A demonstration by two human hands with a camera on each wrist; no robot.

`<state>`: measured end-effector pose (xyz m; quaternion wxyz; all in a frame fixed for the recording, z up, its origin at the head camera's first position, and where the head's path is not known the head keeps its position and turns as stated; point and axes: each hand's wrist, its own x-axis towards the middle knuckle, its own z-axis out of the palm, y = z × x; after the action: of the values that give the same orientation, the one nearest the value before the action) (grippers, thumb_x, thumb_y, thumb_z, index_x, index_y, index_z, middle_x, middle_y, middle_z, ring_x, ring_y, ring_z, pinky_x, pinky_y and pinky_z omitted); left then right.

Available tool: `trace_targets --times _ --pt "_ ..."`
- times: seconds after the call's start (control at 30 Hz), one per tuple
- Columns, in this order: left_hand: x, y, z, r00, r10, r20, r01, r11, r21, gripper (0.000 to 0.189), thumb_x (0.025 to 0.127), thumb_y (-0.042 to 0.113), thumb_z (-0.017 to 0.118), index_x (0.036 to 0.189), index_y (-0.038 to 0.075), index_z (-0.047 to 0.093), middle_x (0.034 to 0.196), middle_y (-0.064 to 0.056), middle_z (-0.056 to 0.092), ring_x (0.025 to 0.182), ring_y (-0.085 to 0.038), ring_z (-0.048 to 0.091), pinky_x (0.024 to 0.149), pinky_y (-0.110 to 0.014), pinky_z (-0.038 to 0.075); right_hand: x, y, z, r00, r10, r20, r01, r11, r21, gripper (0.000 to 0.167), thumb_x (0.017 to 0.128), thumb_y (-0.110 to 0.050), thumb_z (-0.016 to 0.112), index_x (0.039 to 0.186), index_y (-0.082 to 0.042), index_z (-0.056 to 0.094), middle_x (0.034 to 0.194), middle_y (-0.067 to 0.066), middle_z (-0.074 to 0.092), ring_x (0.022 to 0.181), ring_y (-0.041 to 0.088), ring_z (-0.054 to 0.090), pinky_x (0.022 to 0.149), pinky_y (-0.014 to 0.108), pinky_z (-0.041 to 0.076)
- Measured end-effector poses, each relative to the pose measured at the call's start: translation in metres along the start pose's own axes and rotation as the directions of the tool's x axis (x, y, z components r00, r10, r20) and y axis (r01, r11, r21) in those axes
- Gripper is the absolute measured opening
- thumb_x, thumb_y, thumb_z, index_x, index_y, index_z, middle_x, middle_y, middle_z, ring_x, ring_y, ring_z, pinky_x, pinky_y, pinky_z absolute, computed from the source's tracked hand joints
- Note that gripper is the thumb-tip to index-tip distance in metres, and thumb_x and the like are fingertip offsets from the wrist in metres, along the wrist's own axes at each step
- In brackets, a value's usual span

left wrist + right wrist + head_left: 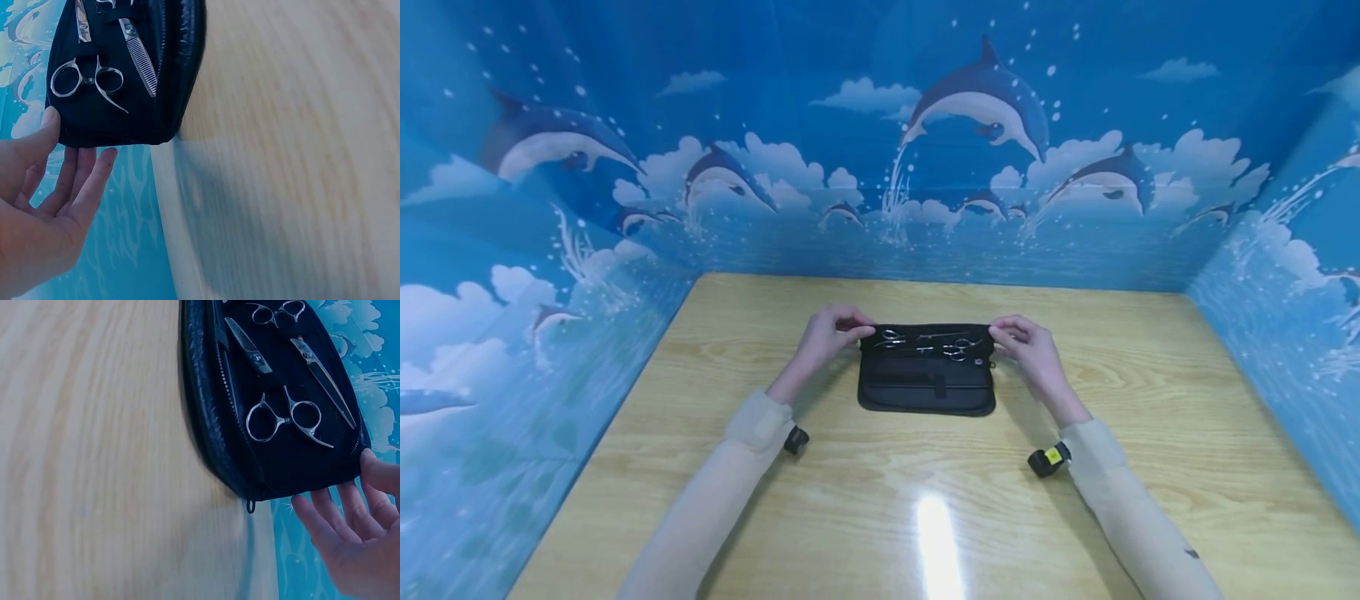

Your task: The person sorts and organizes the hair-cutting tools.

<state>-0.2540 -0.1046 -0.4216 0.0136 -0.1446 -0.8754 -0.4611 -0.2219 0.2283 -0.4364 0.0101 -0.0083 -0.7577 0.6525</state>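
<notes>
A black zip case (927, 398) lies unfolded on the table, its far flap tilted up toward me. My left hand (829, 337) pinches the flap's far left corner, thumb on the inner face and fingers behind. At the far right corner my right hand (1032, 343) holds it the same way. Two pairs of scissors are strapped inside the flap, pointing opposite ways. Plain-bladed scissors (76, 80) have their finger rings near my left hand. Thinning scissors (275, 419), with a toothed blade, have their rings toward my right hand.
The case sits on a wood-grain table (865, 500) with a bright light reflection near its front. A blue dolphin-print curtain (865, 150) stands along the back and both sides. Small black cameras hang at both wrists. A zip pull (250, 506) dangles from the case's edge.
</notes>
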Motion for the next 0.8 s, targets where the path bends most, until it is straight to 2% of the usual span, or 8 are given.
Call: trace_targets --times 0.2,0.33,0.43,0.5,0.63,0.8 --pt "-0.006 0.001 -0.001 0.999 -0.015 0.031 0.015 1.000 0.009 0.015 0.092 0.018 0.076 0.102 0.008 0.078 0.104 -0.008 0.076 0.096 -0.024 0.073 0.082 -0.033 0.060 -0.005 0.002 -0.004 0.999 0.000 0.047 0.001 1.000 -0.030 0.035 0.102 -0.013 0.062 0.125 0.013 0.057 0.097 -0.008 0.069 0.094 0.003 0.066 0.097 0.038 0.055" --pt "-0.008 0.001 -0.002 0.998 -0.013 0.061 0.012 1.000 0.008 0.014 0.091 0.017 0.077 0.101 0.008 0.078 0.104 -0.008 0.076 0.097 -0.024 0.073 0.085 -0.034 0.060 -0.010 0.001 -0.007 0.997 0.001 0.072 0.006 0.995 -0.101 0.038 0.102 -0.017 0.062 0.129 0.011 0.060 0.115 0.005 0.070 0.102 0.007 0.067 0.099 0.038 0.054" --pt "-0.010 0.000 -0.003 0.996 -0.001 0.085 0.000 1.000 0.010 0.012 0.090 0.015 0.077 0.100 0.008 0.078 0.103 -0.007 0.076 0.098 -0.024 0.073 0.088 -0.036 0.059 -0.014 0.001 -0.010 0.995 0.007 0.098 0.009 0.987 -0.161 0.039 0.102 -0.020 0.062 0.130 0.007 0.062 0.128 0.018 0.066 0.108 0.015 0.066 0.099 0.034 0.054" --pt "-0.012 -0.001 -0.004 0.995 0.005 0.099 -0.007 1.000 0.017 0.011 0.090 0.015 0.077 0.100 0.009 0.079 0.101 -0.006 0.077 0.098 -0.024 0.073 0.090 -0.037 0.058 -0.017 0.001 -0.011 0.994 0.009 0.112 0.013 0.980 -0.198 0.038 0.102 -0.021 0.063 0.130 0.004 0.063 0.132 0.021 0.063 0.113 0.021 0.065 0.098 0.029 0.054" --pt "-0.015 -0.002 -0.006 0.992 0.015 0.126 -0.018 1.000 0.025 0.011 0.089 0.016 0.078 0.100 0.011 0.079 0.100 -0.004 0.077 0.098 -0.023 0.073 0.093 -0.039 0.057 -0.020 0.002 -0.014 0.992 0.010 0.126 0.023 0.966 -0.259 0.035 0.102 -0.021 0.063 0.129 0.000 0.065 0.135 0.019 0.063 0.119 0.029 0.062 0.098 0.028 0.053" --pt "-0.019 -0.004 -0.009 0.984 0.061 0.169 -0.064 0.998 0.010 0.010 0.088 0.015 0.079 0.098 0.012 0.080 0.101 -0.003 0.077 0.100 -0.021 0.072 0.094 -0.039 0.057 -0.024 0.003 -0.016 0.992 0.014 0.125 0.029 0.941 -0.336 0.035 0.100 -0.028 0.066 0.128 -0.006 0.069 0.133 0.013 0.066 0.125 0.029 0.059 0.102 0.035 0.050"
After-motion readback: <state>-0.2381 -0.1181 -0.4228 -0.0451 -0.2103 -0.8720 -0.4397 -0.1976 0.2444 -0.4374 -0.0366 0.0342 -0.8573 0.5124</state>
